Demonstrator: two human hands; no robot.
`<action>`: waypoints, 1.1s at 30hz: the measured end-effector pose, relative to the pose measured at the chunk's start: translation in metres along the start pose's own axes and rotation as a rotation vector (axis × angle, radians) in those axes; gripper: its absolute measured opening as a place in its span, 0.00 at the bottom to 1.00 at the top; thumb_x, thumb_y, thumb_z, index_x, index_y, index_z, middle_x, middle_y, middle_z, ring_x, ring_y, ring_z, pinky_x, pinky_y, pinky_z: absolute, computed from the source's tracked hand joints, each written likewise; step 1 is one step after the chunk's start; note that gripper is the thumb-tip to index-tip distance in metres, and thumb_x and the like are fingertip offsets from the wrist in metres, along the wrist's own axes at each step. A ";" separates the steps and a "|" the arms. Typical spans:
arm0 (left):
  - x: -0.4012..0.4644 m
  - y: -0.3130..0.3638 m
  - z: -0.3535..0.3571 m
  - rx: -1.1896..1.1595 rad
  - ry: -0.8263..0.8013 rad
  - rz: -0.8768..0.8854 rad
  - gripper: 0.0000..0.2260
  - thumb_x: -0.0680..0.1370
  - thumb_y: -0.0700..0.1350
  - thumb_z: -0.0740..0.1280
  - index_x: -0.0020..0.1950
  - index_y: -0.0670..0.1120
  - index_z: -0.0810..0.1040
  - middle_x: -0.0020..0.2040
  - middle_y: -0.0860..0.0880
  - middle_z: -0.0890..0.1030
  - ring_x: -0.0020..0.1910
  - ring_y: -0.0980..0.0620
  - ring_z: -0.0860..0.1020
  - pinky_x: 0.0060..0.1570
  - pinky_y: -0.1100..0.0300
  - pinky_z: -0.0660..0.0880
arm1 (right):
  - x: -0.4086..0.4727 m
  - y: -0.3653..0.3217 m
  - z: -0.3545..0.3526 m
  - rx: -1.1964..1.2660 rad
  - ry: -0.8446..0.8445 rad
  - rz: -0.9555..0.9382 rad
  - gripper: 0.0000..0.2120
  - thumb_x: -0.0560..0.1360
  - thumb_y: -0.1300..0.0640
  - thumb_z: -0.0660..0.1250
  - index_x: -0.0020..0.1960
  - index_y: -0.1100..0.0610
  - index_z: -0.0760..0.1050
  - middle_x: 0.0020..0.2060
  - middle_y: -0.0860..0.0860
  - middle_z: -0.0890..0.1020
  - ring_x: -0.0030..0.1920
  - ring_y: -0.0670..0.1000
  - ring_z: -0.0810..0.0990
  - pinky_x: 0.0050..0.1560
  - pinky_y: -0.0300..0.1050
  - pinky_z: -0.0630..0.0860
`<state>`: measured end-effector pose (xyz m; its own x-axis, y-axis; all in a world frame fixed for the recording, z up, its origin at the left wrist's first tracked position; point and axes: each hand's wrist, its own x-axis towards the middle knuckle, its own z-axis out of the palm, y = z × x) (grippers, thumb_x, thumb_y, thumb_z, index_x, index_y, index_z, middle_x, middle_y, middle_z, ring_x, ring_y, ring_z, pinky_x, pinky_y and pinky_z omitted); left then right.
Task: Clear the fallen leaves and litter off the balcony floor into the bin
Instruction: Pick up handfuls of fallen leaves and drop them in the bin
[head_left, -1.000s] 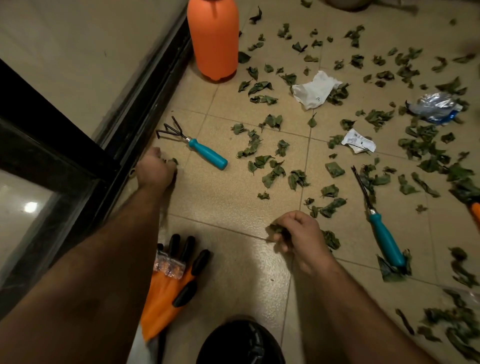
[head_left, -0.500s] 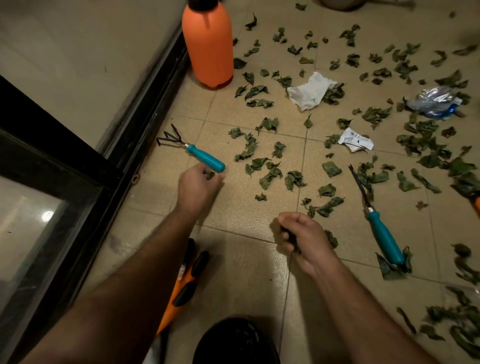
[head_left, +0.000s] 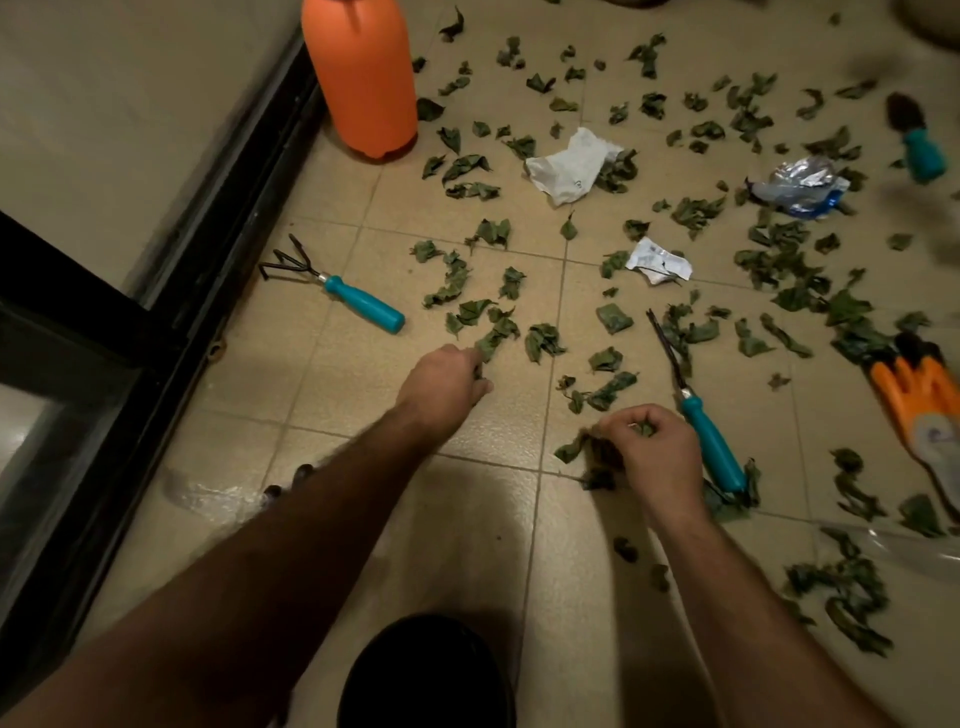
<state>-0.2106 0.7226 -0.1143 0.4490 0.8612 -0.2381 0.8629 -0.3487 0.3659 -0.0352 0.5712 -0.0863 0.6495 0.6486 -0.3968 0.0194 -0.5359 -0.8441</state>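
Crumpled dark green leaves (head_left: 540, 340) lie scattered over most of the beige tiled balcony floor (head_left: 332, 384), thickest to the right and far side, with the near-left tiles mostly bare. Among them sit a crumpled white paper wrapper (head_left: 569, 166), a smaller torn white packet (head_left: 658, 265) and a silvery foil wrapper (head_left: 800, 184) further right.

The left hand (head_left: 441, 387) reaches to the middle of the floor, fingers curled down onto a leaf at the near edge of a cluster; it looks to be pinching it, though the fingertips are hidden. The right hand (head_left: 652, 452) is closed round a bunch of gathered leaves (head_left: 592, 454), which spill out to its left.

A dark round shape at the near edge, possibly the black bin (head_left: 426, 675), sits between the forearms.

The leaves look dry, curled and very light; they should crush easily and shed bits, so a loose scooping grip from underneath a pile will likely hold more than pinching single ones. The wrappers are light and crinkly and can be taken anywhere.

Three teal-handled garden tools, a rake (head_left: 337, 291), a forked weeder (head_left: 696, 415) and a trowel (head_left: 917, 140), an orange spray bottle (head_left: 363, 78) and an orange work glove (head_left: 919, 400) lie among the litter.
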 end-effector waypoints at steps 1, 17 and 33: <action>-0.001 0.002 -0.001 -0.006 -0.007 -0.010 0.09 0.79 0.52 0.67 0.55 0.48 0.78 0.47 0.49 0.78 0.45 0.51 0.76 0.47 0.53 0.78 | 0.003 0.003 -0.007 -0.047 0.030 -0.022 0.02 0.75 0.58 0.72 0.46 0.57 0.81 0.41 0.48 0.83 0.38 0.41 0.80 0.30 0.29 0.73; -0.030 0.057 0.012 -0.320 -0.081 0.023 0.06 0.76 0.52 0.70 0.50 0.52 0.82 0.49 0.54 0.83 0.44 0.58 0.78 0.40 0.65 0.70 | 0.022 0.024 -0.012 -0.725 -0.100 -0.129 0.11 0.71 0.49 0.73 0.41 0.53 0.74 0.34 0.47 0.78 0.38 0.51 0.76 0.32 0.43 0.68; -0.031 0.098 0.043 0.017 -0.174 0.034 0.11 0.75 0.51 0.70 0.50 0.45 0.78 0.43 0.47 0.78 0.41 0.49 0.75 0.37 0.58 0.70 | -0.013 0.032 -0.052 -0.082 -0.149 0.098 0.04 0.76 0.61 0.71 0.51 0.58 0.80 0.38 0.51 0.81 0.29 0.40 0.76 0.24 0.32 0.71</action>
<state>-0.1298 0.6455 -0.1099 0.5099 0.7726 -0.3782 0.8498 -0.3841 0.3610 -0.0039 0.5178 -0.0891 0.5315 0.6609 -0.5297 0.0280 -0.6388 -0.7689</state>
